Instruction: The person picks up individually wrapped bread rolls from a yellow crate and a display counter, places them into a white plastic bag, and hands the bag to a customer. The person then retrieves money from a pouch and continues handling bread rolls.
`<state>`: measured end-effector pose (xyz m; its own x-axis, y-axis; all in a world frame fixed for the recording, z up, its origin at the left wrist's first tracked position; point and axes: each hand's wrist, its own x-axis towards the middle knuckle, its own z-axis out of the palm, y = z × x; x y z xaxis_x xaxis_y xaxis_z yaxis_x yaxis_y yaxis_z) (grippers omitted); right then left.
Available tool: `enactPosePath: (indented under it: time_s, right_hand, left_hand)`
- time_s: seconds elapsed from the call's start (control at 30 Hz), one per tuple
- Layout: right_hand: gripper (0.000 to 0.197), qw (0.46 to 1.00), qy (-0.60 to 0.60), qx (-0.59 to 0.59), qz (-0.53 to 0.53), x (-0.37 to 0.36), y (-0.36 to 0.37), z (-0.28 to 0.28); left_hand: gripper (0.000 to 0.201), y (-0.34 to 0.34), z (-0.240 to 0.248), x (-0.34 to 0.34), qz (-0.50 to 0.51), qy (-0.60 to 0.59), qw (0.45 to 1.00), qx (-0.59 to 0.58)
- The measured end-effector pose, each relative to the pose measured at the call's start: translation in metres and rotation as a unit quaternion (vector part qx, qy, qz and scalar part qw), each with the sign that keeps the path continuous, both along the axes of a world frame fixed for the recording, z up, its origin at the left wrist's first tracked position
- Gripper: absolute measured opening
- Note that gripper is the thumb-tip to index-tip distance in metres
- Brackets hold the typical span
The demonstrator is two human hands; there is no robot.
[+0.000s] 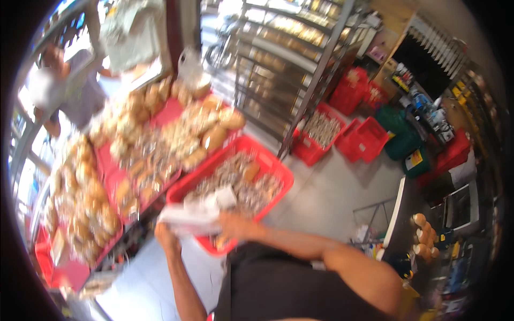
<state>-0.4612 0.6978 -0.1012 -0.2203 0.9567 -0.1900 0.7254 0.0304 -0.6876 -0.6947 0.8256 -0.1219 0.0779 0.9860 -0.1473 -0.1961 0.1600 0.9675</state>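
Over the near corner of the red crate (278,179), both hands are working a pale, crumpled bag or sheet (195,214), which is lying between them with its long axis running left to right, roughly level. The left hand (167,235) is closing around its left end from below, while the right hand (235,224) is pinching its right end just above the crate's rim; motion blur is hiding the fingers, so I cannot tell how tight either hold is. The packaged baked goods (241,182) are sitting in the crate just beyond the bag, nearer the right hand (clear wrappers, brownish contents, no legible detail). To the left, a display table (115,176) with red trays is carrying rows of wrapped golden buns. Farther back, a metal rack (300,48) is standing upright, with more red crates (364,139) and a green one (399,131) on the floor to its right. A person (69,80) is standing beyond the table.
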Motion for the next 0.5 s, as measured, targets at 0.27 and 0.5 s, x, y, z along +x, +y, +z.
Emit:
enactPosePath:
  time_s: [0.27, 0.5]
  right_hand:
    - [0.039, 0.959, -0.044, -0.06, -0.274, 0.043, -0.015, -0.082]
    - [0.033, 0.973, 0.16, -0.166, 0.031, 0.136, -0.03, -0.102]
  left_hand:
    - [0.053, -0.08, 0.016, -0.009, -0.274, 0.402, 0.847, 0.213]
    - [0.048, -0.09, 0.001, -0.003, -0.31, 0.481, 0.814, 0.101]
